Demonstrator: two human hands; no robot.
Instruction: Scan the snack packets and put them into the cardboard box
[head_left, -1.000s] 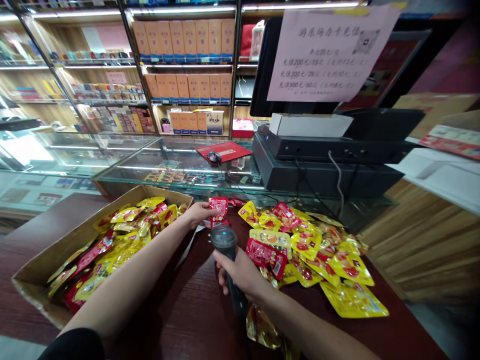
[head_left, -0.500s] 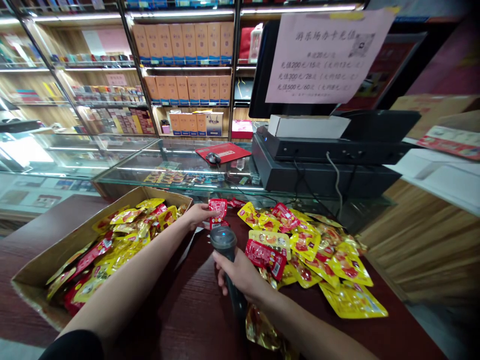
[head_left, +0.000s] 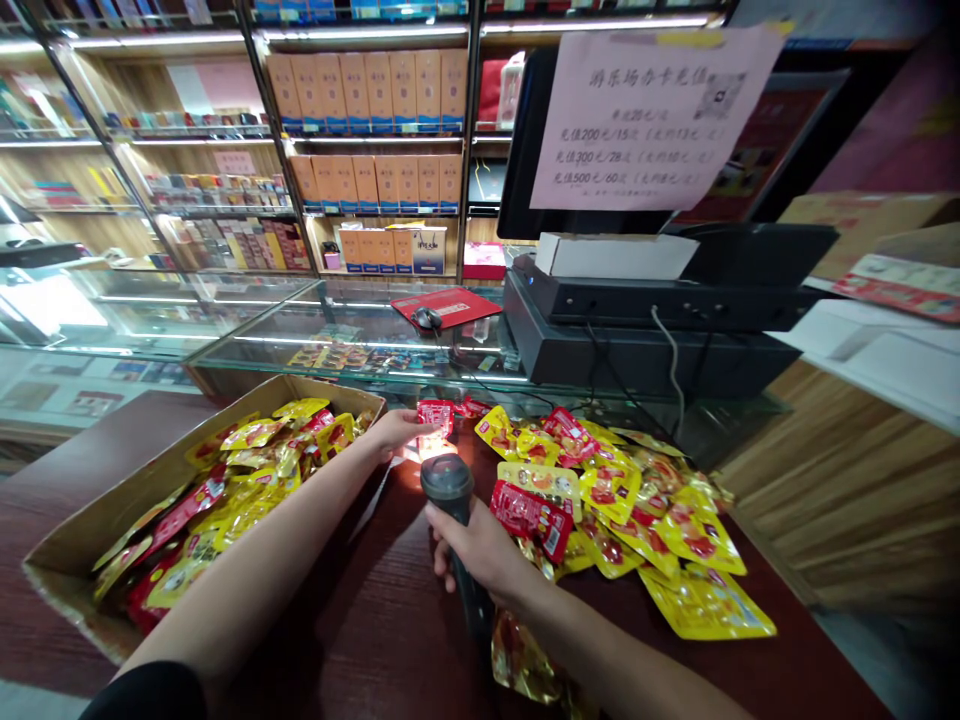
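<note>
Between thumb and fingers my left hand (head_left: 396,432) pinches a red snack packet (head_left: 433,415), just beyond the scanner's head. My right hand (head_left: 472,545) is wrapped round the grip of a dark handheld barcode scanner (head_left: 448,482). Bright light from the scanner falls on the packet's lower part. To the left, a cardboard box (head_left: 67,605) holds many yellow and red packets (head_left: 259,500). On the right lies a loose pile of yellow and red packets (head_left: 615,490), some of it under my right forearm.
A glass display counter (head_left: 337,318) runs behind the dark red table (head_left: 360,610), with a mouse (head_left: 426,317) on a red pad (head_left: 469,305). At back right stand a monitor with a paper sign (head_left: 645,120) and a black till unit (head_left: 600,345). Stocked shelves (head_left: 367,140) line the wall.
The scanner's light has come on and now shines on the red packet and the table beneath it. Both hands are in nearly the same place.
</note>
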